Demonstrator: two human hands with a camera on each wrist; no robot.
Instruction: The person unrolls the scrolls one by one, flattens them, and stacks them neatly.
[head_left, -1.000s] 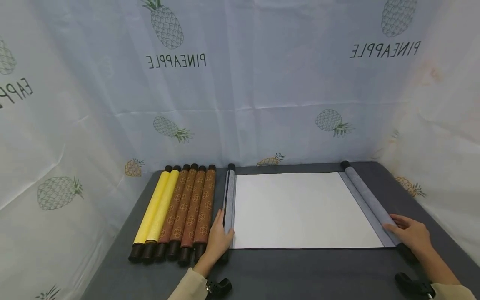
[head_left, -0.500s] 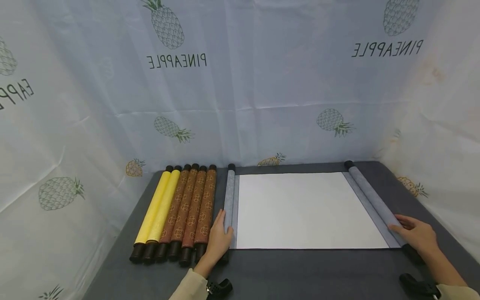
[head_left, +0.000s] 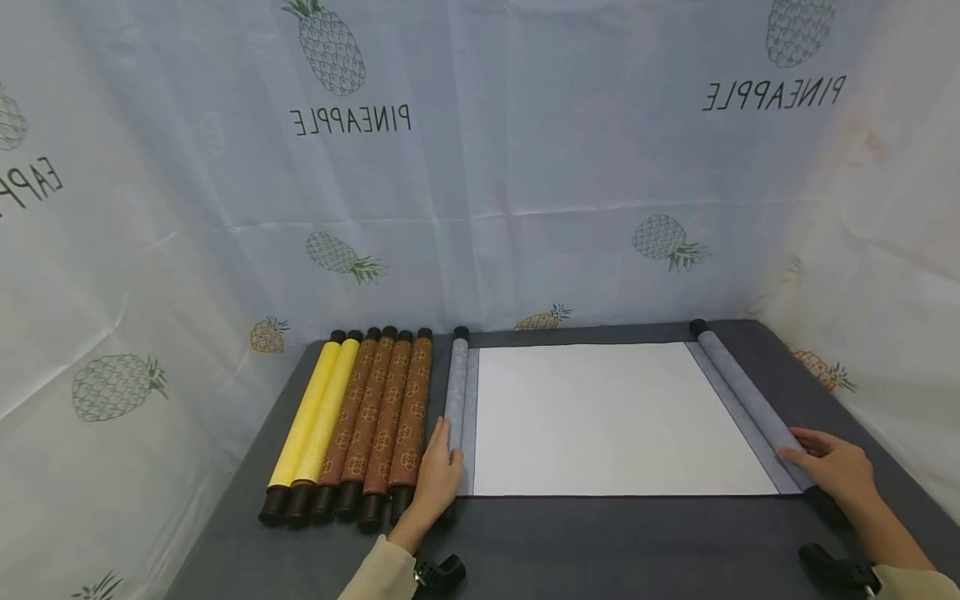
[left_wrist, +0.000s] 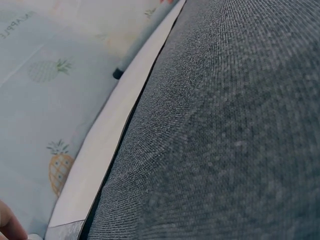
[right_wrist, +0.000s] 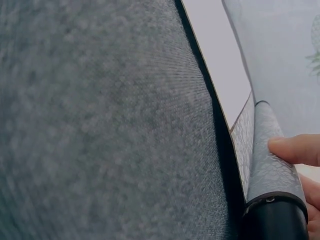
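Note:
A hanging scroll lies partly unrolled on the dark table, its blank white sheet (head_left: 615,421) bordered by grey-blue patterned mounting. My left hand (head_left: 437,479) grips the near end of the left roll (head_left: 457,379), thumb on the side toward the sheet and fingers along the other side. The near end of the right roll (head_left: 738,383) is held by my right hand (head_left: 836,471). In the right wrist view, the thumb (right_wrist: 292,149) presses on top of that roll, just beyond its black end knob (right_wrist: 275,220). Only a fingertip (left_wrist: 10,225) of my left hand shows in the left wrist view.
Left of the scroll, two yellow rolled scrolls (head_left: 324,408) and several brown patterned ones (head_left: 386,408) lie side by side, black knobs toward me. The dark cloth-covered table (head_left: 600,550) ends at a pale curtain (head_left: 570,167) printed with pineapples.
My right hand and the right roll shifted slightly right, carrying the sheet's edge along, and more grey mounting appears beside the left roll. Over the last half second both hands stay nearly still.

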